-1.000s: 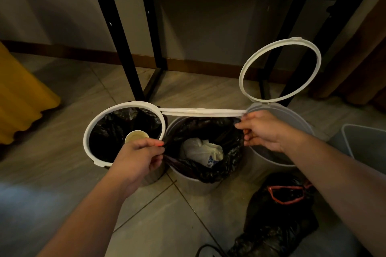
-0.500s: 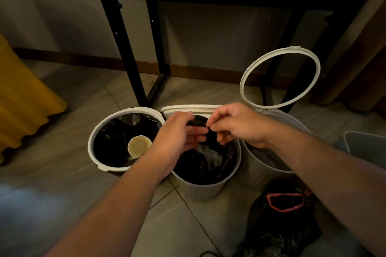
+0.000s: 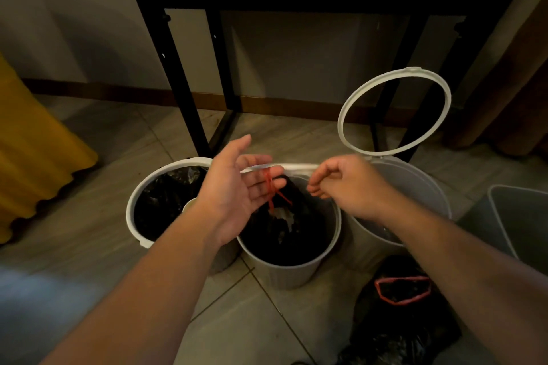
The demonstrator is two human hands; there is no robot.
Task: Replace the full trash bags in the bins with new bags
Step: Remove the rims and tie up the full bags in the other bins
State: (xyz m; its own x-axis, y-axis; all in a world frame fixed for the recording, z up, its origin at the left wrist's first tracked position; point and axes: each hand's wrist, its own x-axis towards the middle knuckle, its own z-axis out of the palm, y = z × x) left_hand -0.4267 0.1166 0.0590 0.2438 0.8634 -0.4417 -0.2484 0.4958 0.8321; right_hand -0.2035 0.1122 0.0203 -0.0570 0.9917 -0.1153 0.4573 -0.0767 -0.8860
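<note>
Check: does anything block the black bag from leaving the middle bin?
Nothing visible does. The black plastic bag sits in the open round white plastic bin, and its red drawstring hangs over the fingers of the left hand.

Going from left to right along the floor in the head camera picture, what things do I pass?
yellow cloth → left bin → middle bin → right bin → grey bin

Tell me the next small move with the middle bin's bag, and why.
Probably curl the left hand round the red drawstring and lift the black bag from the middle bin. The string lies looped over its straight fingers, the bag's mouth is gathered, and the bag sits inside the bin.
</note>
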